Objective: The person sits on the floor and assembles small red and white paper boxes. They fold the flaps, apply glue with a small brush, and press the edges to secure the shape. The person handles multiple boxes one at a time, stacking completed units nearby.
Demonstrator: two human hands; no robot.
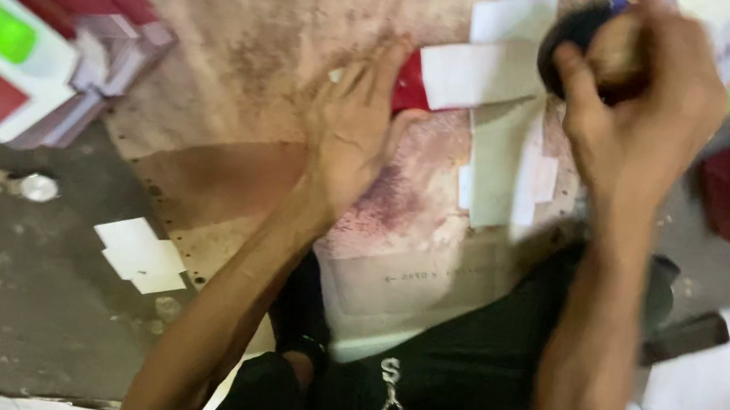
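left hand is pressed flat, fingers spread, on a small red card piece w/ a white paper strip laid across it, on stained pinkish paper sheet. right hand is clenched round a dark round brush-like tool, raised above. several white strips are already laid; more cut pieces are waiting on the floor. tool is blurred, partly cut off.

My left hand lies flat on the board; paper strips sit just right of it; my right hand is above them; boxes lie far left.
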